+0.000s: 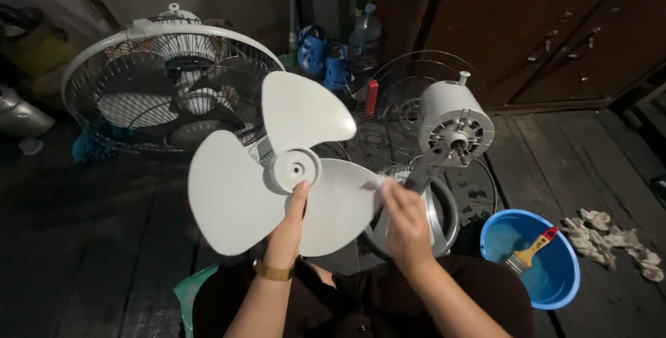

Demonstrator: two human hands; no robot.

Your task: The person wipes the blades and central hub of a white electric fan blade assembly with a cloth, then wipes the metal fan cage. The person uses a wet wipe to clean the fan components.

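Note:
A white three-bladed fan blade (236, 192) is held up in front of me. My left hand (290, 223) grips it just below the round hub (296, 169), thumb on the front. My right hand (404, 220) pinches the edge of the lower right blade. Behind the blade stands a white fan motor housing (454, 119) with its bare shaft facing me, on a grey stand. A gold band sits on my left wrist.
An assembled fan in a wire cage (170, 81) stands at the back left. A loose wire guard (406, 113) sits behind the motor. A blue bowl (555, 282) with a paintbrush (531, 249) lies right, crumpled rags (610, 237) beyond. Blue shoes and bottles stand by wooden doors.

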